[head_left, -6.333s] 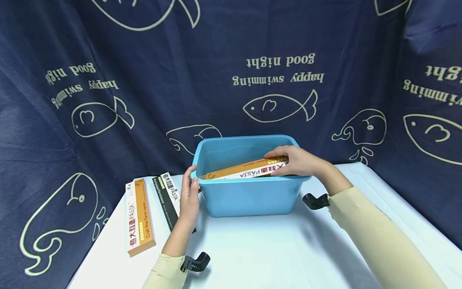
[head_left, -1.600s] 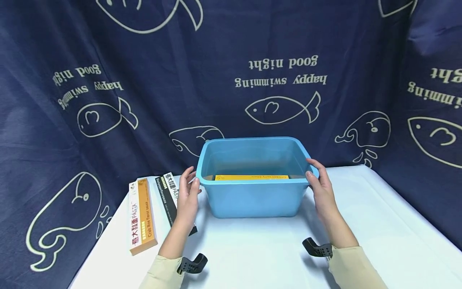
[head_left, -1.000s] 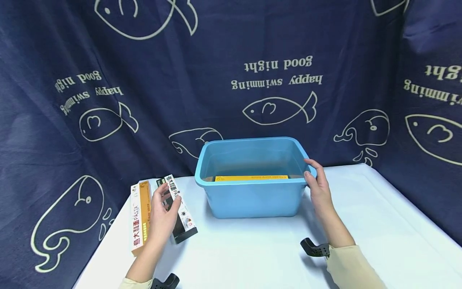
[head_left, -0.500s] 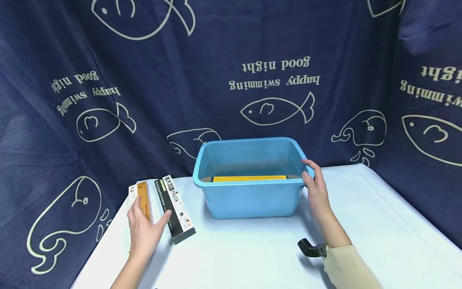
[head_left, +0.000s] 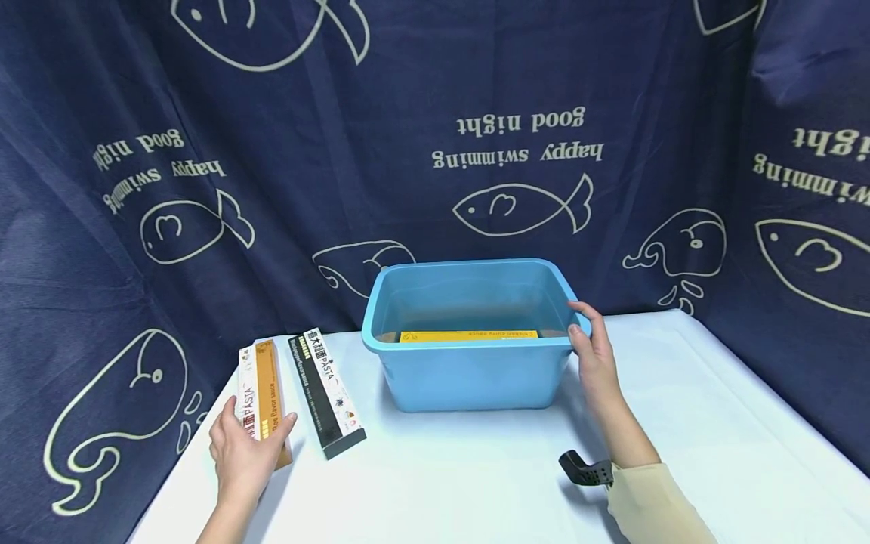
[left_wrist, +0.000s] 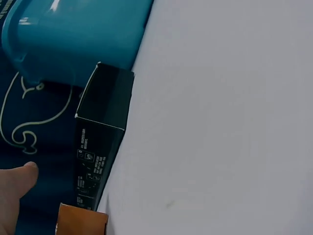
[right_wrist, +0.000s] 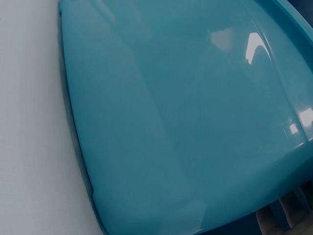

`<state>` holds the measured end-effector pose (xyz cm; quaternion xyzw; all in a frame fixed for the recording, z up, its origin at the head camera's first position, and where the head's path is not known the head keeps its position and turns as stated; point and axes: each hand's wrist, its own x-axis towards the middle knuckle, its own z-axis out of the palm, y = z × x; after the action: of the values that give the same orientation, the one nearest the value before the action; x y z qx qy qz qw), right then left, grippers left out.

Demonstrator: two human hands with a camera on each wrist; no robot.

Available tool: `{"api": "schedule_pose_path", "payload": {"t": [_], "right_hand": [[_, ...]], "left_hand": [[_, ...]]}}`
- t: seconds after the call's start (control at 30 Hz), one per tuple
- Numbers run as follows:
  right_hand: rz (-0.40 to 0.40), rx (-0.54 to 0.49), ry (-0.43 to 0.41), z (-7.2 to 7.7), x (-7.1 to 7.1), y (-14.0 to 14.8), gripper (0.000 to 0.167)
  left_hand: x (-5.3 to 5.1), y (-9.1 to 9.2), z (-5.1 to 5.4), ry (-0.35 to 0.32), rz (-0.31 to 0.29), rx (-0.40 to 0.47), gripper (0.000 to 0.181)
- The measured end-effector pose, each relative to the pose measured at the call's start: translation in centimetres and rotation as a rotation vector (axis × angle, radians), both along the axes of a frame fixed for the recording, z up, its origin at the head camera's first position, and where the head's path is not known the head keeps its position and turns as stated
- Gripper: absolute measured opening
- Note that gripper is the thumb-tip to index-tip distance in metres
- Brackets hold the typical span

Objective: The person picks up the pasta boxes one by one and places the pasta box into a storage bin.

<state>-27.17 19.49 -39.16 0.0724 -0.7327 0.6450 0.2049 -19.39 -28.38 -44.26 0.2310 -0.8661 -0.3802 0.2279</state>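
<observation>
My left hand (head_left: 241, 453) is over the near end of an orange and white pasta box (head_left: 266, 381) lettered "flavor sauce". Its thumb and fingers are spread on either side. In the left wrist view the thumb (left_wrist: 19, 178) shows apart from the orange box end (left_wrist: 80, 221). My right hand (head_left: 596, 359) grips the right rim of a blue plastic bin (head_left: 476, 378); several of its fingers (right_wrist: 288, 213) curl under the rim in the right wrist view. A yellow box (head_left: 469, 336) stands inside, mostly hidden by the front wall.
A black and white pasta box (head_left: 326, 397) lies between the orange box and the bin, slanting toward me. All stand on a white-covered table (head_left: 442, 476). A navy curtain (head_left: 408, 181) with fish drawings hangs behind and at both sides.
My left hand has left the bin's left rim, passed over the black box and come to the orange box's near end. The right hand, earlier at a box in the bin, now holds the rim.
</observation>
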Motion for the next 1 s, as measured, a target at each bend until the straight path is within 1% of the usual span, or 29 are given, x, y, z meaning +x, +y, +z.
{"api": "schedule_pose_path", "payload": {"t": [0.13, 0.23, 0.43, 0.57, 0.83, 1.0], "right_hand": [[0.001, -0.008, 0.005, 0.0, 0.1, 0.1, 0.046], [-0.004, -0.014, 0.007, 0.0, 0.1, 0.1, 0.046], [0.000, -0.024, 0.002, 0.0, 0.1, 0.0, 0.047], [0.002, -0.025, -0.009, -0.1, 0.1, -0.1, 0.046], [0.005, -0.025, -0.006, 0.1, 0.0, 0.0, 0.046], [0.004, -0.022, -0.004, 0.1, 0.1, 0.0, 0.047]], "left_hand": [[0.1, -0.3, -0.5, -0.027, 0.000, 0.007, 0.119], [0.1, -0.4, -0.6, -0.036, 0.002, 0.003, 0.123], [0.2, -0.6, -0.6, -0.111, -0.008, -0.029, 0.119], [0.3, -0.8, -0.7, -0.142, -0.013, -0.024, 0.118], [0.2, -0.5, -1.0, -0.175, -0.011, 0.018, 0.111], [0.2, -0.4, -1.1, -0.157, -0.005, 0.023, 0.105]]}}
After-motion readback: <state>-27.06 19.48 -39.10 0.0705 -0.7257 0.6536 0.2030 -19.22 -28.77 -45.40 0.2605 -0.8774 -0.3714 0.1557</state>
